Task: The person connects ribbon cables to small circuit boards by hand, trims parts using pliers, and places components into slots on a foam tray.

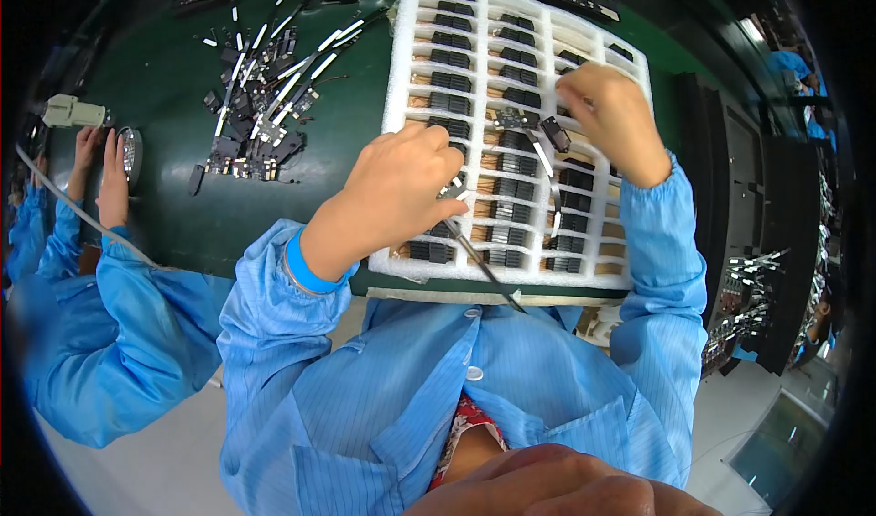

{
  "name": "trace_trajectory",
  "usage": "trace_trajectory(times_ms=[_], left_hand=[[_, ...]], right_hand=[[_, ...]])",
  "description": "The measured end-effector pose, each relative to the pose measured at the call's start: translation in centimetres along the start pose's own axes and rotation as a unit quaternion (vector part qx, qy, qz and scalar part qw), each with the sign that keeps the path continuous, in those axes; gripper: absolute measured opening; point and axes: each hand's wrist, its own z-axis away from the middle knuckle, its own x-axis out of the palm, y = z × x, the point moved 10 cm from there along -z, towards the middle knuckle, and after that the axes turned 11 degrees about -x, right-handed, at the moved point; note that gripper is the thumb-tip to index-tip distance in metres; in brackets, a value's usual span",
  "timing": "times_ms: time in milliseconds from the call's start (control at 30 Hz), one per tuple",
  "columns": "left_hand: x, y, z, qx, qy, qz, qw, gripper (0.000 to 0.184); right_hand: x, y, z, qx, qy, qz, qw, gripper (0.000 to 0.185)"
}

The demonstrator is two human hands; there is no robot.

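Note:
My left hand [397,177] is closed over the left-middle part of a white foam tray [394,105]. Between its fingertips shows a small electronic part [452,190] with a white patch. A thin dark rod or cord [484,265] runs from below these fingers toward my coat; its kind is unclear. My right hand [607,110] is over the tray's right side, thumb and fingers pinched together; what they hold, if anything, is hidden. Just below it is a black module [554,135], with a black-and-white flex strip [547,171] nearby. I cannot tell whether the hand touches the module.
Black parts [450,81] fill several tray columns. Left of the tray, a loose pile of circuit pieces with white strips [265,105] lies on the green table [342,151]. A co-worker's hands [114,183] are at the far left. Dark racks [739,178] stand right.

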Motion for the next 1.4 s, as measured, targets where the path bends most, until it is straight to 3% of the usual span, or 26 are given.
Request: trace_trajectory(times_ms=[33, 100, 267, 333, 400, 467, 500, 700, 833, 1167, 1400], left_hand=[[0.1, 0.1, 0.1, 0.006, -0.002, 0.001, 1.000, 0.025], [0.2, 0.2, 0.2, 0.012, -0.001, 0.017, 1.000, 0.023], [0.0, -0.7, -0.4, 0.001, 0.006, 0.101, 0.995, 0.016], [-0.3, -1.2, -0.7, -0.021, -0.009, 0.201, 0.979, 0.015], [-0.5, -1.7, -1.0, -0.020, -0.014, 0.289, 0.957, 0.018], [0.5, -3.0, -1.1, -0.096, -0.047, 0.435, 0.894, 0.016], [1.2, -3.3, -1.2, -0.126, -0.070, 0.504, 0.851, 0.016], [2.5, -4.6, -1.4, -0.185, -0.096, 0.533, 0.820, 0.017], [2.4, -5.0, -1.8, -0.198, -0.074, 0.547, 0.810, 0.018], [2.2, -5.6, -1.9, -0.198, -0.065, 0.602, 0.770, 0.022], [2.4, -5.5, -2.0, -0.198, -0.072, 0.618, 0.758, 0.021]], right_hand=[[-1.3, 0.4, -0.3, -0.025, 0.045, 0.035, 0.998, 0.012], [-1.5, 2.8, -1.0, -0.021, 0.042, 0.046, 0.998, 0.013], [2.3, 8.3, -1.5, 0.030, -0.024, 0.003, 0.999, 0.015], [3.3, 8.9, -1.6, 0.040, -0.042, -0.026, 0.998, 0.016], [3.5, 9.0, -1.8, 0.034, -0.059, -0.029, 0.997, 0.016], [3.4, 8.9, -1.7, 0.036, -0.059, -0.026, 0.997, 0.019], [2.8, 8.6, -1.7, 0.006, -0.007, -0.021, 1.000, 0.014], [0.9, 5.5, -1.5, -0.052, 0.041, 0.089, 0.994, 0.008], [1.7, 5.5, -1.4, -0.035, 0.001, 0.136, 0.990, 0.007], [3.5, 7.8, -1.8, 0.010, -0.055, 0.006, 0.998, 0.015], [3.6, 7.7, -2.0, 0.024, -0.102, 0.018, 0.994, 0.016]])
